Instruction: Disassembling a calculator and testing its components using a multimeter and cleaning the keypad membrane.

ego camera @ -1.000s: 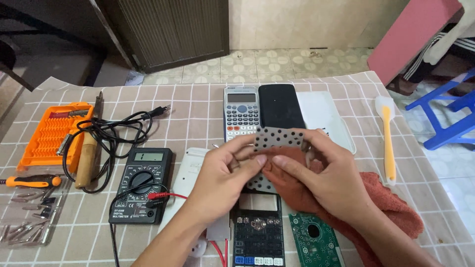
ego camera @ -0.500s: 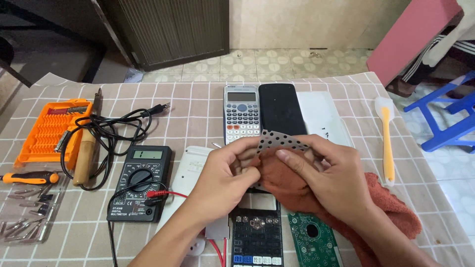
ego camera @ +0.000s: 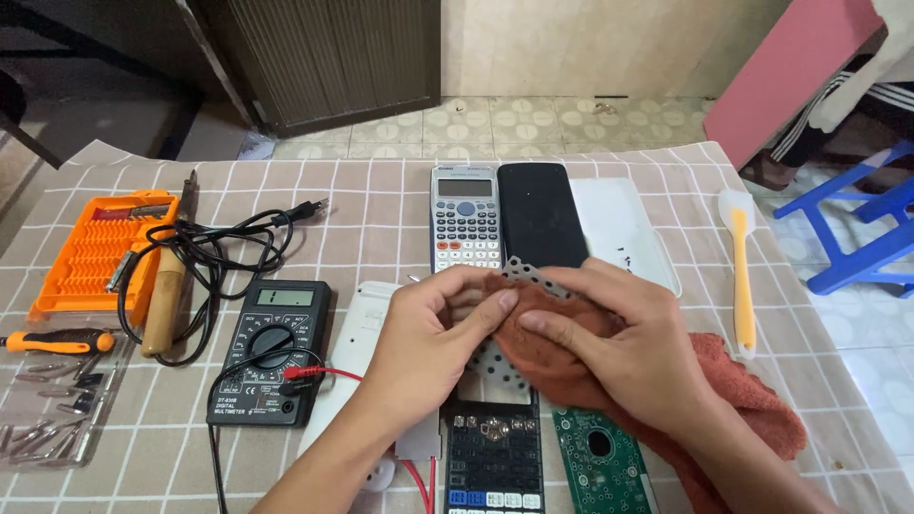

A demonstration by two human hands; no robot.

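My left hand and my right hand meet over the middle of the table. Between them is a grey perforated keypad sheet, tilted, with its top edge showing above my fingers. My left hand grips its left side. My right hand presses a rust-brown cloth against it. Below my hands lies an opened calculator front with dark keys, and a green circuit board beside it.
A whole grey calculator, a black cover and a white tray lie behind. Left: a multimeter with leads, a soldering iron, an orange bit case, a screwdriver. Right: a yellow spatula. A blue stool stands off the table.
The cloth in my right hand has moved up over the sheet, so less of the perforated sheet shows. Both hands stay in the same spot.
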